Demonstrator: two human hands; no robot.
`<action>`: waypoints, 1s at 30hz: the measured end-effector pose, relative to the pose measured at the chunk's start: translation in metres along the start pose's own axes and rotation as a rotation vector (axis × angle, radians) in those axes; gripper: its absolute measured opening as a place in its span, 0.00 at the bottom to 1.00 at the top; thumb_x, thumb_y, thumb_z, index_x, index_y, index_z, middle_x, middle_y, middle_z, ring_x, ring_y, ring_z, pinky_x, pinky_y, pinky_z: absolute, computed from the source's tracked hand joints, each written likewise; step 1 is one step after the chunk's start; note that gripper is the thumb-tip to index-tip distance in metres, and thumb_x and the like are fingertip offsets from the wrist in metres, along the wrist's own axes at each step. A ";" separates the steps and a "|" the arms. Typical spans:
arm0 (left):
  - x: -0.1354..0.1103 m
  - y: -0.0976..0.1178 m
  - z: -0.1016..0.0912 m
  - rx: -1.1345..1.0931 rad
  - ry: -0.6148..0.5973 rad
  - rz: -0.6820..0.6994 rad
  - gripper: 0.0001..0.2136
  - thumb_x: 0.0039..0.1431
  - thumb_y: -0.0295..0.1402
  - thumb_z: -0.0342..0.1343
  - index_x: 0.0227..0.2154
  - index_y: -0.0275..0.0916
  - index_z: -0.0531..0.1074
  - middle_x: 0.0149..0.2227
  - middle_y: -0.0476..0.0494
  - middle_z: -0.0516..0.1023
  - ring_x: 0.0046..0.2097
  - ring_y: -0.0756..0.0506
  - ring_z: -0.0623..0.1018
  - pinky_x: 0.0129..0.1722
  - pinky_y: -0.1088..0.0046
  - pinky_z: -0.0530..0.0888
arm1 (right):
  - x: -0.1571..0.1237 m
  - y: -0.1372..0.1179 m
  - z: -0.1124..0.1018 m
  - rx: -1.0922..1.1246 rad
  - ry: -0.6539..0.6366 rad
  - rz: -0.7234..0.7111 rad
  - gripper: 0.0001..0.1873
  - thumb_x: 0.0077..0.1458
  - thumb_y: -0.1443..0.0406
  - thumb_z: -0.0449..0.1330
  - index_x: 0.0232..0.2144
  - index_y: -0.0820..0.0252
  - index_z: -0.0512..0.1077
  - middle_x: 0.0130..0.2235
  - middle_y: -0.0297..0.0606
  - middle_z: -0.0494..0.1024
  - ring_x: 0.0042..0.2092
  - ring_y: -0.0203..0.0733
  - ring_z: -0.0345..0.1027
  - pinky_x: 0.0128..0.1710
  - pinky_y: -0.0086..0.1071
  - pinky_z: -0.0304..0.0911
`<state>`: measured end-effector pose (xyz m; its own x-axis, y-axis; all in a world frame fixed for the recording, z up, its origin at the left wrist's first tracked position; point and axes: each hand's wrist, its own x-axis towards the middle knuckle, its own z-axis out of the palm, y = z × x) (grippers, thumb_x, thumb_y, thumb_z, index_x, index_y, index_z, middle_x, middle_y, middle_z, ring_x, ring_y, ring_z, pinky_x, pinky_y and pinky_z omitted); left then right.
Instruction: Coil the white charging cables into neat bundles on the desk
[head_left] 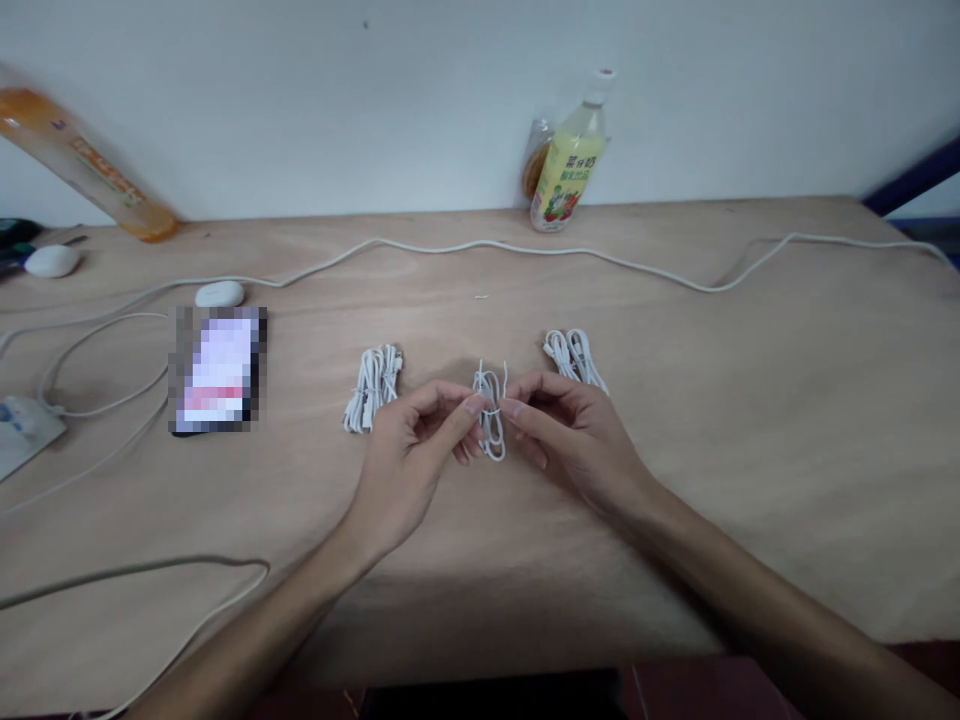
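Observation:
A small coiled white cable (493, 446) is between my two hands at the middle of the table. Around it runs a thin white twist tie (505, 376), whose two ends point up. My left hand (412, 445) pinches one end of the tie between thumb and forefinger. The other end is pinched in the same way by my right hand (581, 430). To the left lies a tied bundle of white cables (367, 385), partly behind my left hand. Beyond my right hand is another tied white bundle (571, 352), its near part hidden by that hand.
A blurred-out phone (217, 375) and a white oval case (220, 294) lie left. A long white cord (480, 244) crosses the table's back. A yellow drink bottle (570, 160) stands by the wall; an orange bottle (97, 165) leans far left. A power strip (30, 435) sits at the left edge.

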<state>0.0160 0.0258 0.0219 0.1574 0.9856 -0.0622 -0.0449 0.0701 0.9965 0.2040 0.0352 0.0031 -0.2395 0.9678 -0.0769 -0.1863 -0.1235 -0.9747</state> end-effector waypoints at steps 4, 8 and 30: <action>0.000 0.001 0.000 -0.009 0.017 -0.018 0.07 0.66 0.35 0.66 0.32 0.39 0.81 0.27 0.49 0.81 0.29 0.50 0.78 0.31 0.76 0.77 | 0.000 0.002 0.000 0.022 -0.004 0.032 0.14 0.60 0.53 0.74 0.34 0.56 0.81 0.28 0.29 0.72 0.25 0.32 0.60 0.19 0.25 0.56; 0.001 0.003 0.001 0.001 0.022 -0.018 0.07 0.65 0.35 0.66 0.32 0.39 0.81 0.27 0.49 0.80 0.29 0.50 0.78 0.32 0.75 0.77 | 0.000 0.004 0.001 0.029 -0.022 0.046 0.15 0.59 0.53 0.75 0.33 0.57 0.81 0.28 0.29 0.73 0.24 0.31 0.60 0.18 0.25 0.57; -0.003 -0.013 -0.002 0.544 0.094 0.099 0.05 0.67 0.30 0.59 0.40 0.39 0.80 0.30 0.50 0.82 0.28 0.49 0.74 0.30 0.72 0.69 | 0.012 -0.017 -0.001 -0.609 0.292 0.321 0.10 0.67 0.67 0.59 0.31 0.57 0.72 0.15 0.27 0.74 0.11 0.35 0.64 0.12 0.26 0.54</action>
<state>0.0144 0.0226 0.0089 0.0886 0.9946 0.0537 0.4639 -0.0889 0.8814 0.2056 0.0494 0.0184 0.0856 0.9338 -0.3473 0.4312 -0.3490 -0.8320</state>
